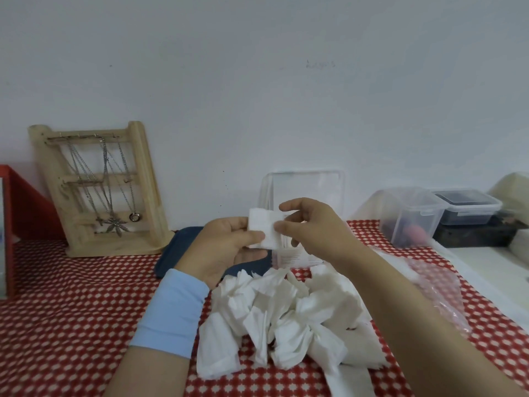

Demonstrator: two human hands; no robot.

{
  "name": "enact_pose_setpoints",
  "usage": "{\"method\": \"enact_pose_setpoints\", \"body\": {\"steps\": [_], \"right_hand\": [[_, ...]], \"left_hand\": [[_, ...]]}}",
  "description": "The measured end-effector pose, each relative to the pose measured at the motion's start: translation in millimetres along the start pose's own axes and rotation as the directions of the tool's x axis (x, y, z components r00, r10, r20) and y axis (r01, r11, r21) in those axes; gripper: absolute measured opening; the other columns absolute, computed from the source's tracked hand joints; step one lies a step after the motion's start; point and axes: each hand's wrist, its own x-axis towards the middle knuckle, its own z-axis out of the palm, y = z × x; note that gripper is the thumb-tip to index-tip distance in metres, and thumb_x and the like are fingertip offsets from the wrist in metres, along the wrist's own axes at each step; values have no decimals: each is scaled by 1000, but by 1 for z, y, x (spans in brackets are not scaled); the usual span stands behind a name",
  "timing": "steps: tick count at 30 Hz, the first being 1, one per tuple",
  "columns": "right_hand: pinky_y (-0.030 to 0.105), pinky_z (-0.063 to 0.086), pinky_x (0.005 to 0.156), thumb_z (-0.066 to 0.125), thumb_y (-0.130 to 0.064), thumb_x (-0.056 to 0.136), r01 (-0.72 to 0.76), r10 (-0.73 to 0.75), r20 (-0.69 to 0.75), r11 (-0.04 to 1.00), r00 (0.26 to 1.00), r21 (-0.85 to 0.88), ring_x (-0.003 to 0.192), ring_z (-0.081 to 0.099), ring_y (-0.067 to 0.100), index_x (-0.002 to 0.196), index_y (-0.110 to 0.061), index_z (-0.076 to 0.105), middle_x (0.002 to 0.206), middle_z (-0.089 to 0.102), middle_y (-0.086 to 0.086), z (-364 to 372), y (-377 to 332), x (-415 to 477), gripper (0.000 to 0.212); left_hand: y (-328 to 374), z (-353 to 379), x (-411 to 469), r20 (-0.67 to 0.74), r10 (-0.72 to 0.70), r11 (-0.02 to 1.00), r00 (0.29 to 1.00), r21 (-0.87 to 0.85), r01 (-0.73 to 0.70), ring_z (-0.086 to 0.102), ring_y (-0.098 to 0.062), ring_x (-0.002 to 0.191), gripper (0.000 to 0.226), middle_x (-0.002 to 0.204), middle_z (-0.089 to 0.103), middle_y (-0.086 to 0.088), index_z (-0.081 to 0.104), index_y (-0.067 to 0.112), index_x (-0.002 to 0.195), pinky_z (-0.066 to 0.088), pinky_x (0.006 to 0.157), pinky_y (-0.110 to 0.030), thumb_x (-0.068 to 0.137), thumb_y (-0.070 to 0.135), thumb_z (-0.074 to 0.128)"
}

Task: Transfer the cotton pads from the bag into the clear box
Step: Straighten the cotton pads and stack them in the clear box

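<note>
A white square cotton pad is held up between both hands in front of the clear box. My left hand pinches its left edge with thumb and fingers. The pad's right edge is pinched by my right hand. The clear box stands with its lid raised against the wall, partly hidden by my hands. Below my hands lies a loose heap of several white cotton pads on the red patterned cloth. A crumpled clear plastic bag lies to the right of the heap.
A wooden jewellery stand with chains stands at the back left. A dark blue lid lies behind my left hand. Lidded plastic containers sit at the back right. A red frame stands at the far left.
</note>
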Motion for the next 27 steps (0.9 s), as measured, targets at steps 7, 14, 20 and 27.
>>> {"method": "enact_pose_setpoints", "body": {"steps": [7, 14, 20, 27], "right_hand": [[17, 49, 82, 81, -32, 79, 299, 90, 533, 743, 842, -599, 98, 58, -4, 117, -37, 73, 114, 64, -25, 9, -2, -14, 39], [34, 44, 60, 64, -23, 92, 235, 59, 410, 743, 910, -627, 61, 53, 19, 75, -5, 65, 69, 60, 7, 20, 7, -10, 24], [18, 39, 46, 64, -23, 98, 100, -68, 148, 972, 987, -215, 42, 44, 6, 87, -22, 78, 54, 60, -8, -2, -9, -9, 17], [20, 40, 45, 80, -16, 86, -55, 47, 52, 987, 998, 148, 40, 51, 7, 91, 2, 74, 57, 66, 4, -6, -16, -10, 20]], "left_hand": [[-3, -18, 6, -236, 15, 998, 972, -48, -27, 73, -29, 96, 10, 105, 73, -17, 68, 5, 96, 64, 67, -30, 99, 3, 58], [-4, -14, 6, -237, 28, 999, 971, -26, -35, 73, -29, 98, 9, 105, 73, -16, 69, 6, 95, 64, 67, -30, 99, 9, 61], [-7, -12, 8, -249, 42, 998, 968, -39, -53, 73, -25, 100, 10, 105, 76, -13, 73, 6, 100, 64, 73, -30, 97, 10, 64], [-5, 8, 1, 14, 6, 990, 1000, -143, -4, 76, -23, 97, 24, 105, 78, -14, 72, 2, 113, 62, 72, -28, 102, 16, 57]]}}
